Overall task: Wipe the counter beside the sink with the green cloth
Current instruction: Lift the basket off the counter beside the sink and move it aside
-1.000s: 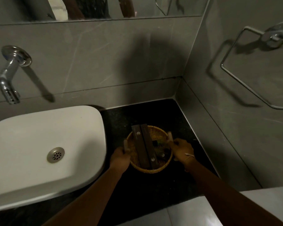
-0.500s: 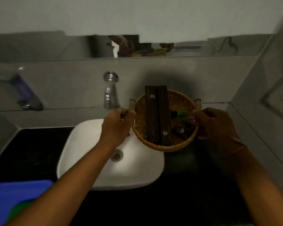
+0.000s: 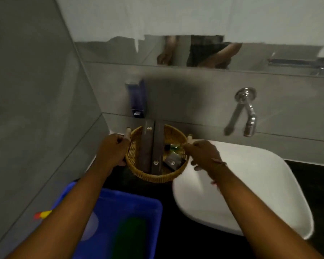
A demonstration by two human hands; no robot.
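- The green cloth [image 3: 131, 238] is lying blurred inside the blue plastic tub [image 3: 148, 200] at the near left, below my left forearm, on the black counter [image 3: 166, 230] beside the white basin sink [image 3: 251, 184].
- My left hand [image 3: 112, 150] is wrapping closed around the left handle of the round woven wicker basket [image 3: 155, 176].
- My right hand [image 3: 202, 154] is pinching the basket's right rim, the lower fingers hanging loose.
- The basket is carrying two dark wooden slats [image 3: 151, 146] and small packets.
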